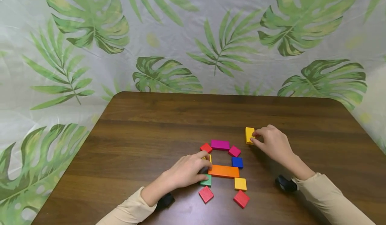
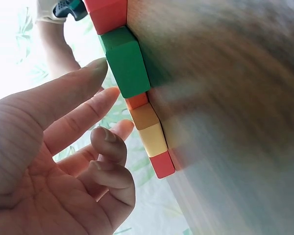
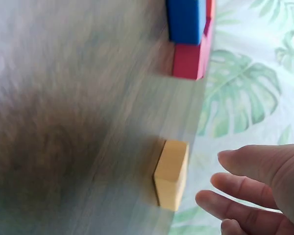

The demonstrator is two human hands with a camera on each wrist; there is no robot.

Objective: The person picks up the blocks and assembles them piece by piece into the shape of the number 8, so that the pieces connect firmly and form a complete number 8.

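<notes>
In the head view my left hand (image 1: pixel 190 169) reaches over the left side of a figure of coloured blocks. Its thumb is at the green block (image 1: pixel 206 180), and its fingers lie over a yellow block (image 1: pixel 210 158) partly hidden beneath them and the left end of the long orange block (image 1: pixel 223 171). The left wrist view has the thumb tip beside the green block (image 2: pixel 128 69), fingers not closed round anything. To the upper right, my right hand (image 1: pixel 272 144) is beside a lone yellow block (image 1: pixel 249 135). A gap parts its fingertips from that block (image 3: pixel 171 169) in the right wrist view.
A long magenta block (image 1: pixel 220 145) tops the figure between a red block (image 1: pixel 206 148) and a pink one (image 1: pixel 234 151). Blue (image 1: pixel 237 162) and yellow (image 1: pixel 240 184) blocks line its right side. Two red blocks (image 1: pixel 206 194) (image 1: pixel 241 199) sit nearest me on the wooden table (image 1: pixel 135 144).
</notes>
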